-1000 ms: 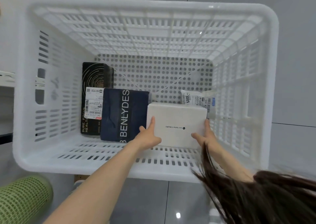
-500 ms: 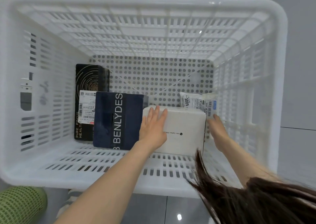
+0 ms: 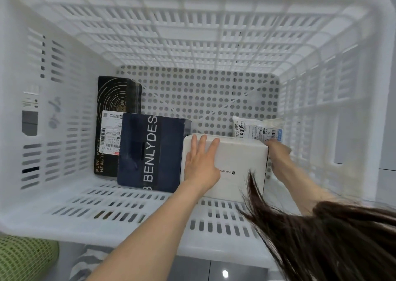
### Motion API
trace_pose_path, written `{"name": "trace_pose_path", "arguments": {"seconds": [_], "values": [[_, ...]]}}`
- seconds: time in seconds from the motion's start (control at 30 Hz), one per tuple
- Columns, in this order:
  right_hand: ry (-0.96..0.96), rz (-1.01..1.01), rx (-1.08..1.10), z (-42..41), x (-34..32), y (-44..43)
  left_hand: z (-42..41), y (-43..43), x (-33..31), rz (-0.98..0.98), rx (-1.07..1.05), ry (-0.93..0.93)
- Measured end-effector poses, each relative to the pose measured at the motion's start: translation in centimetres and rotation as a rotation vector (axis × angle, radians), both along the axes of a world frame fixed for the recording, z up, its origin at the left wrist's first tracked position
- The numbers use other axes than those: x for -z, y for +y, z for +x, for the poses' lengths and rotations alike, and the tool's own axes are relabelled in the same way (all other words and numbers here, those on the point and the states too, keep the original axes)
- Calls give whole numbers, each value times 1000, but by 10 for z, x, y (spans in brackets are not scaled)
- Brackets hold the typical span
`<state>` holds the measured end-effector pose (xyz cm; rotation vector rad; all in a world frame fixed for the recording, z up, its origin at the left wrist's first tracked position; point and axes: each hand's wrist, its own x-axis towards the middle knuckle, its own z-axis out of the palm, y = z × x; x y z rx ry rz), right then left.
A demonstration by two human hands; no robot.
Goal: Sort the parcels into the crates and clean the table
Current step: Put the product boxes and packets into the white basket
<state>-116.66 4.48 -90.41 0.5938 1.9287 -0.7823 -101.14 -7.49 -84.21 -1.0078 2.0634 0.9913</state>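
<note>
Four parcels are down in the white crate [image 3: 128, 212]. A black box [image 3: 115, 94] lies against the left wall, and a navy box [image 3: 150, 152] lies just beside it, overlapping its near edge. A white box [image 3: 242, 158] touches the navy one's right side, and a small labelled pouch [image 3: 255, 128] sits behind the white box near the right wall.

The white box is the parcel being handled, and it looks seated on the crate floor. The left hand [image 3: 200, 165] lies flat on top of it, fingers straight, pressing rather than gripping. The right hand [image 3: 277, 153] is at the box's far right corner, close to the pouch. Its fingers are hidden behind the box edge, so I can't tell whether it is gripping or just touching.

Progress, as a judgement: this parcel is as good as placed and only needs letting go. Plenty of crate floor is free at the back.

The bench is not in view, so I can't say how many parcels remain or whether the cleaning has started. No other crate is visible.

Hair [image 3: 321, 238] hangs in at bottom right, and a green mesh item [image 3: 23, 257] sits outside the crate at bottom left.
</note>
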Motion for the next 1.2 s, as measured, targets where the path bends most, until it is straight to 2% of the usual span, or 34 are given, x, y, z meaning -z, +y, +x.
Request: {"name": "trace_pose_path", "arguments": {"seconds": [0.2,0.37,0.47,0.53,0.63,0.7,0.8,0.93,1.0,1.1,1.2], "values": [[76,9,-40,-3,6,-4,2,-4,2,9,4,9],[-50,-15,144,-12,12,-4,1,-5,4,14,2,16],[-44,-27,101,-10,10,-6,1,-6,3,14,-8,17],[34,-64,92,-10,-1,-8,2,-7,0,17,-8,16],[264,-149,101,-19,-24,-16,3,-10,-2,21,47,-37],[305,-184,73,-31,-37,-22,-1,-13,-4,46,95,-91],[138,-152,-127,-38,-40,-25,-5,-15,-6,66,172,-168],[-13,-218,-542,-13,-52,-12,-4,-22,-7,37,285,-209],[-62,-170,-753,3,-49,-7,-4,-25,-9,35,325,-234],[-57,27,-976,13,-48,-12,6,-25,-17,59,380,-311],[101,94,-1049,25,-66,-13,35,-19,-33,83,331,-339]]}}
